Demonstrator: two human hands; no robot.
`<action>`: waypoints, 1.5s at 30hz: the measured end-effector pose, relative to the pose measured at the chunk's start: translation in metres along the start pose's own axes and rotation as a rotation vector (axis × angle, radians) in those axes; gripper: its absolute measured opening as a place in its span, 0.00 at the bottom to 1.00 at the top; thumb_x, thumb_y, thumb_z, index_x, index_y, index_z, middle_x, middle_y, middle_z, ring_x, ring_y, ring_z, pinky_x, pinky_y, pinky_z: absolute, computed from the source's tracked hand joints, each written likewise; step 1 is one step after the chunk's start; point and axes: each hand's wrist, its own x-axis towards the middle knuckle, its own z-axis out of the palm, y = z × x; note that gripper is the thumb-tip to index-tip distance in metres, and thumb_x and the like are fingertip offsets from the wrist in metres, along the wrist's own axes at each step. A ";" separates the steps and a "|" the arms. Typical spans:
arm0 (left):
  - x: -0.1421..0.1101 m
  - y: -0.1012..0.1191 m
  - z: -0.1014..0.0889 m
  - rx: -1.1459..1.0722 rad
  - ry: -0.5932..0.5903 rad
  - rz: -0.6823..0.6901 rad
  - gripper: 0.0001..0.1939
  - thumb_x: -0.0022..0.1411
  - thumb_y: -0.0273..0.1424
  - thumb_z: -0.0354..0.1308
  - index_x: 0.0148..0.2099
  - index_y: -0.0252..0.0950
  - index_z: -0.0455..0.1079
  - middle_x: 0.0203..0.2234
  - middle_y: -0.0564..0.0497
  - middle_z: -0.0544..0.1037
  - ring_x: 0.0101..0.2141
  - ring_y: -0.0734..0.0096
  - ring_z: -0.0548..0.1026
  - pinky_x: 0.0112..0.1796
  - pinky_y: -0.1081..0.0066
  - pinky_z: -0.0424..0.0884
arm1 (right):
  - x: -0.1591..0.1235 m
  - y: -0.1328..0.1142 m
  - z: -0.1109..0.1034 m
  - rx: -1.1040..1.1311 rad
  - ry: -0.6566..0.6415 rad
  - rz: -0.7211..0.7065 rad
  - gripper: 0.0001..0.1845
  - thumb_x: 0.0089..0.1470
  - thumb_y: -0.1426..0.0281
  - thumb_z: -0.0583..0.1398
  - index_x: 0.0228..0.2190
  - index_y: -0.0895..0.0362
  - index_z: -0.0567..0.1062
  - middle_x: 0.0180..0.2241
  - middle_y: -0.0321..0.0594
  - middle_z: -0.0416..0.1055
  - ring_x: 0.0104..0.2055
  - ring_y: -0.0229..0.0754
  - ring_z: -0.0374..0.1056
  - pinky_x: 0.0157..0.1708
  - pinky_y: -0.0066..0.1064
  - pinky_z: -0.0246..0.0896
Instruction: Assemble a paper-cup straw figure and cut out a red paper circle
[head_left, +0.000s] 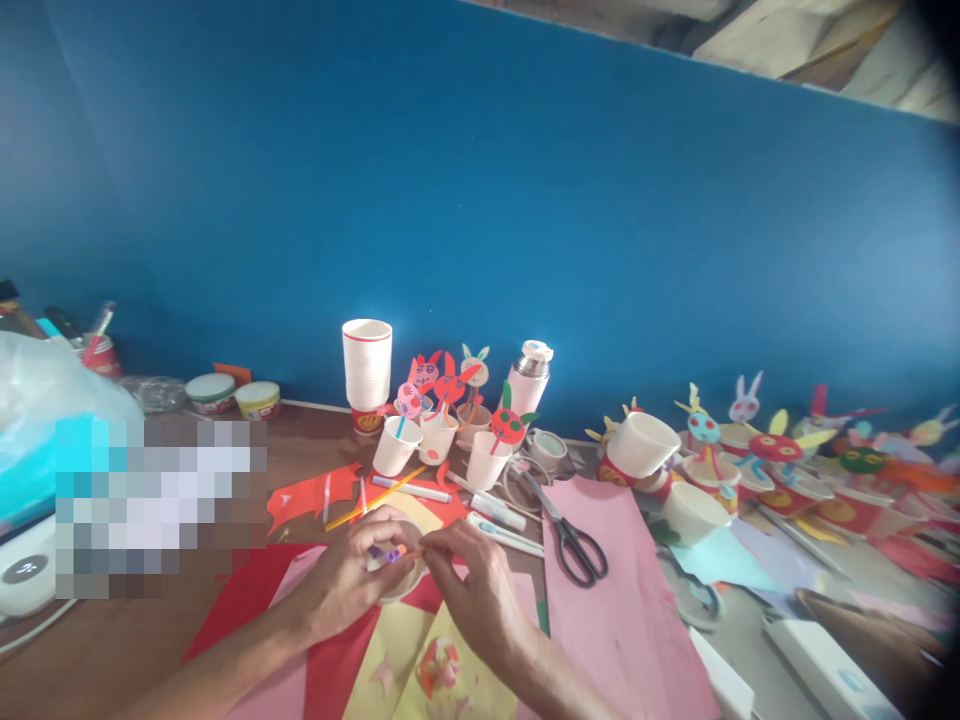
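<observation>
My left hand (360,565) is closed, with thumb and fingers pinching a small purple piece (386,554) that looks like a strip or straw. My right hand (469,570) meets it from the other side, its fingertips pinched on a thin orange strip (415,551). Beneath and between the hands is a pale, round-rimmed paper cup (403,590), partly hidden by the fingers. Under them lie red paper (255,590) and yellow paper (382,650). Orange and pink paper scraps (439,668) lie below the right hand.
Black-handled scissors (581,550) rest on pink paper (615,620). Behind the hands stand cups with paper animal heads (508,427), a cup stack (367,365) and a thermos (529,375). A utility knife (504,535) and markers (411,489) lie nearby. More decorated cups (795,490) crowd the right.
</observation>
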 end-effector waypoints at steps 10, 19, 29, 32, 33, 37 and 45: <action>-0.001 -0.005 -0.004 0.098 -0.091 -0.028 0.07 0.59 0.32 0.54 0.30 0.36 0.69 0.33 0.51 0.72 0.34 0.69 0.70 0.35 0.72 0.66 | -0.002 -0.003 0.001 0.146 -0.094 0.146 0.12 0.45 0.79 0.58 0.35 0.58 0.70 0.28 0.33 0.69 0.30 0.37 0.67 0.32 0.26 0.59; 0.000 0.004 0.001 0.272 -0.059 -0.031 0.10 0.54 0.31 0.55 0.22 0.35 0.65 0.29 0.51 0.70 0.31 0.70 0.69 0.32 0.73 0.65 | -0.001 -0.001 0.001 0.240 -0.145 0.230 0.11 0.46 0.76 0.57 0.36 0.58 0.68 0.26 0.33 0.67 0.28 0.37 0.63 0.31 0.27 0.57; -0.004 0.000 0.002 0.292 -0.016 -0.089 0.07 0.50 0.29 0.56 0.22 0.36 0.65 0.28 0.54 0.70 0.29 0.73 0.69 0.27 0.75 0.59 | -0.001 0.019 0.002 0.571 -0.329 0.390 0.14 0.50 0.63 0.62 0.33 0.62 0.70 0.31 0.43 0.71 0.34 0.43 0.67 0.33 0.31 0.59; -0.005 -0.001 0.002 0.293 -0.019 -0.095 0.06 0.50 0.28 0.56 0.22 0.36 0.66 0.29 0.54 0.70 0.30 0.72 0.69 0.27 0.75 0.59 | 0.000 0.019 0.000 0.629 -0.370 0.407 0.16 0.49 0.63 0.64 0.33 0.62 0.70 0.30 0.42 0.71 0.34 0.42 0.67 0.34 0.31 0.59; -0.005 0.000 0.002 0.293 -0.023 -0.100 0.06 0.50 0.28 0.56 0.22 0.36 0.65 0.29 0.54 0.71 0.30 0.72 0.69 0.27 0.75 0.59 | 0.001 0.019 -0.001 0.647 -0.385 0.411 0.16 0.49 0.63 0.65 0.34 0.62 0.71 0.30 0.42 0.71 0.34 0.42 0.67 0.34 0.31 0.59; -0.003 0.005 -0.001 0.297 -0.040 -0.135 0.08 0.51 0.29 0.55 0.22 0.36 0.64 0.29 0.53 0.70 0.29 0.73 0.68 0.27 0.74 0.59 | 0.001 0.020 -0.003 0.667 -0.415 0.410 0.16 0.48 0.64 0.65 0.36 0.61 0.71 0.32 0.41 0.71 0.37 0.43 0.68 0.38 0.33 0.60; -0.001 0.010 -0.002 0.290 -0.077 -0.134 0.06 0.51 0.28 0.55 0.22 0.36 0.65 0.31 0.52 0.71 0.33 0.70 0.69 0.32 0.73 0.63 | -0.002 0.025 0.002 0.572 -0.415 0.386 0.17 0.49 0.64 0.65 0.38 0.60 0.70 0.35 0.42 0.71 0.39 0.46 0.68 0.38 0.35 0.63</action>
